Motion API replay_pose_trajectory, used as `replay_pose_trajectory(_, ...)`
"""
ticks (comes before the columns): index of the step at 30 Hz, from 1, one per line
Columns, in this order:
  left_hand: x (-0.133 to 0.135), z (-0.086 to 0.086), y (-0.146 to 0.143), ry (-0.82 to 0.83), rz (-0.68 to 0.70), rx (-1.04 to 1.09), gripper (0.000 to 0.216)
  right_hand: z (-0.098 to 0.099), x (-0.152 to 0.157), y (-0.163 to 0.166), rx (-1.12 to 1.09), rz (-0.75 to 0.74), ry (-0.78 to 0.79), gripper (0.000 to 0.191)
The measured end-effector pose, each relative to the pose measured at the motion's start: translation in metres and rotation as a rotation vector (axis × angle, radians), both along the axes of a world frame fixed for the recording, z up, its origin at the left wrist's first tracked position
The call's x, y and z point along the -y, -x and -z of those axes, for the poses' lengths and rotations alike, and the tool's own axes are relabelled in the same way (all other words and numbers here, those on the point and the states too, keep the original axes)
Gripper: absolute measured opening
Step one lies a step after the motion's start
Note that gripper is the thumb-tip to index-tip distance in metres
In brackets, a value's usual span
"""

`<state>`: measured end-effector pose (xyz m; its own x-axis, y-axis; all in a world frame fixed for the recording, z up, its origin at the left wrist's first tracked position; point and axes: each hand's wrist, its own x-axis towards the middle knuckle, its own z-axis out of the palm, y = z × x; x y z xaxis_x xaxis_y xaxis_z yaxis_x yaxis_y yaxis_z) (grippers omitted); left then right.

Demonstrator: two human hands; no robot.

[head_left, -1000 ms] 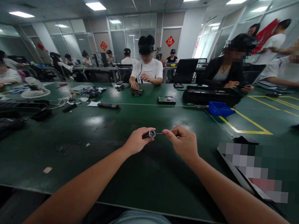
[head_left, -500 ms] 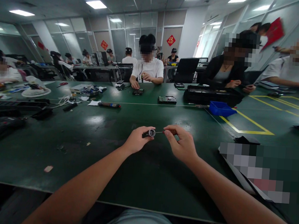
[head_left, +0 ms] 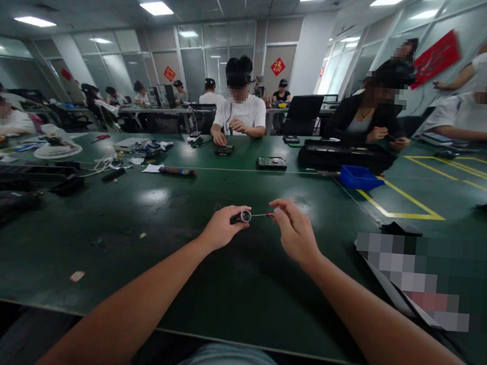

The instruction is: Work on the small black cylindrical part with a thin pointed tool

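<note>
My left hand [head_left: 219, 229] is closed around a small dark cylinder [head_left: 245, 216] with a pale round rim on the end that faces me. Between the thumb and fingers of my right hand [head_left: 298, 236] is a screwdriver [head_left: 270, 214] with a reddish handle. Its thin metal shaft points left and its tip meets the side of the cylinder's rim; whether it sits in a screw is too small to tell. My right forefinger is raised off the handle. Both hands are held over the green table [head_left: 226, 293].
Beyond my hands lie a dark cylindrical tool [head_left: 178, 172], a circuit-board device [head_left: 272, 162], a blue bin [head_left: 359, 178] and a long black casing [head_left: 347, 156]. Cables and parts, with a white fan-like piece [head_left: 58, 150], spread along the left. Across the table a person [head_left: 240, 112] handles a small device.
My right fingers have loosened and shifted slightly on the screwdriver, the forefinger lifting and more of the red handle showing. My left hand and the cylinder have hardly moved.
</note>
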<state>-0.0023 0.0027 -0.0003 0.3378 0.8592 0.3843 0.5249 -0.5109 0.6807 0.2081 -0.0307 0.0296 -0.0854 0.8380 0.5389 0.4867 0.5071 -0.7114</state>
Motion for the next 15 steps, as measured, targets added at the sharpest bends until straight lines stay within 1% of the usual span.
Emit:
replay_pose_trajectory(4,-0.0002,-0.0008,0.0,0.007,0.004,-0.013,0.041,0.0019,-0.0014,0.0007,0.005,0.006,0.019,0.027)
replay_pose_trajectory(7,-0.0007,0.0001,0.0001,-0.002,0.003,-0.021,0.043,0.0037,-0.0031,0.0016,-0.073,0.022,0.01,0.024)
replay_pose_trajectory(10,-0.0009,0.001,0.0003,-0.012,-0.002,-0.037,0.043,0.0053,-0.0047,0.0021,-0.164,-0.008,0.044,0.023)
replay_pose_trajectory(12,-0.0008,0.0011,0.0004,-0.022,-0.004,-0.053,0.043,0.0054,-0.0046,0.0028,-0.187,-0.036,0.06,0.024)
replay_pose_trajectory(15,-0.0007,0.0,0.0005,-0.049,-0.011,-0.089,0.043,0.005,-0.0032,0.0046,-0.208,-0.027,0.055,0.026)
